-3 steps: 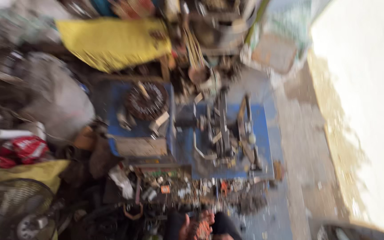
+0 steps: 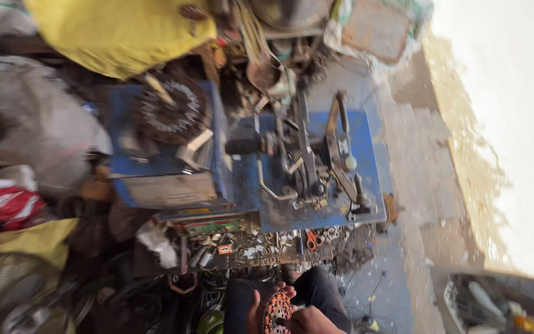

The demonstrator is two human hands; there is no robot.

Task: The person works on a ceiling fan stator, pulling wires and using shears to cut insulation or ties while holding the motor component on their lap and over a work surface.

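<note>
Bottom edge of view, over my lap: both hands grip a round toothed disc [image 2: 276,311], orange-speckled. My left hand [image 2: 261,306] curls round its rim at 9 o'clock; my right hand [image 2: 312,320] clamps the 4 o'clock side. Disc face tilts up toward me; round, no long axis. Blue desk [image 2: 366,139] lies at 12 o'clock.

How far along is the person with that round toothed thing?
Done: nothing shows as finished. In hand: both hands, left hand and right hand, hold a round toothed disc on the lap. Left: the blue bench with its metal press stands apart, untouched, with loose parts along its front edge.
</note>
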